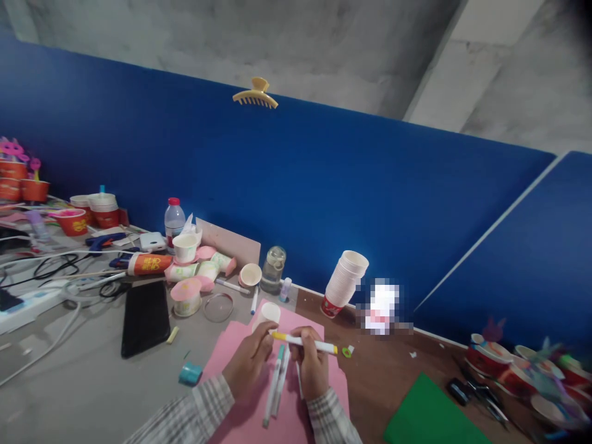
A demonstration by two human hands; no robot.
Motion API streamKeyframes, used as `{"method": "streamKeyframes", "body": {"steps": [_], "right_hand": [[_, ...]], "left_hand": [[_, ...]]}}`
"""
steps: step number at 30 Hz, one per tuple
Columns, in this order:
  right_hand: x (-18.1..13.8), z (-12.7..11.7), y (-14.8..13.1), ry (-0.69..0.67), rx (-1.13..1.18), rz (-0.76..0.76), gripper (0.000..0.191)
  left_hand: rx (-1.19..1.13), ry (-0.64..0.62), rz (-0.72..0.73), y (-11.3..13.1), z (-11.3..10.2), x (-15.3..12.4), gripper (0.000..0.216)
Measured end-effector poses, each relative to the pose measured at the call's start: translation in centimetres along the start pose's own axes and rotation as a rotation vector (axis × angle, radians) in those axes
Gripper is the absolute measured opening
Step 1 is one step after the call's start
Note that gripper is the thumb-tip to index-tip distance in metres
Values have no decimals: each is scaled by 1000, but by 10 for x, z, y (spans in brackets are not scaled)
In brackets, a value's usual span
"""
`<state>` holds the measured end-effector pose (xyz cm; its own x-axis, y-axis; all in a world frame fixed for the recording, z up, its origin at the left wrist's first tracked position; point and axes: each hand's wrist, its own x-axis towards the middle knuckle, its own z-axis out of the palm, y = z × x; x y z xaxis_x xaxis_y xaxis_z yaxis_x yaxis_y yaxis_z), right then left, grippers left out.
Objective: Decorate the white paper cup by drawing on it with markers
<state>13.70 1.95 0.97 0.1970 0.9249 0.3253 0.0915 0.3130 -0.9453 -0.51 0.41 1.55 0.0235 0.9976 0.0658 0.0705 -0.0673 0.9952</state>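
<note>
My left hand point(252, 356) is closed around the lower part of a small white paper cup point(268, 314), whose open rim tilts up and away from me. In my right hand point(311, 361) is a white marker with yellow ends point(305, 341), held nearly level. Its left end meets the fingertips of my left hand beside the cup; the exact contact is hard to make out. Beneath both hands lie pink paper sheets point(247, 422). Several white markers point(277, 385), one with a teal end, rest on the paper between my wrists.
Left are a black phone point(145, 319), a teal cap-like piece point(190, 373) and decorated paper cups point(187, 297). Behind stand a glass jar point(273, 269) and a leaning stack of cups point(343, 282). Green paper point(432, 416) and black-handled pliers point(478, 394) lie right. A blue partition point(324, 179) bounds the back.
</note>
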Motion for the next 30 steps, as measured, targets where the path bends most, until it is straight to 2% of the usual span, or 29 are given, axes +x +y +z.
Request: {"method": "streamKeyframes", "body": {"steps": [2,4,6,9,11,14,17,22,30], "right_hand": [[8,-7,4,66,-87,-42,34],[14,-12,10,104,-187,-100,25],[19,-16,18,85,-289,-145,23],[24,-17,30,19,-444,-182,28],[24,-17,37,0,-541,-183,34],[23,-15,44,-24,-651,-178,41],[21,-15,48,-59,-721,-178,45],[17,-15,54,-142,-895,-221,45],[18,-12,59,-54,-858,-261,34]], "left_hand": [[180,86,130,1,-10,4,30],[385,51,152,1,-15,5,25],[532,-54,141,-2,-14,3,25],[621,-194,140,-7,-4,-5,26],[748,-335,124,-10,3,-11,35],[877,-431,104,-11,8,-17,53],[904,-443,96,-9,8,-19,62],[869,-408,68,-11,8,-19,32],[868,-414,77,-18,3,-18,17]]}}
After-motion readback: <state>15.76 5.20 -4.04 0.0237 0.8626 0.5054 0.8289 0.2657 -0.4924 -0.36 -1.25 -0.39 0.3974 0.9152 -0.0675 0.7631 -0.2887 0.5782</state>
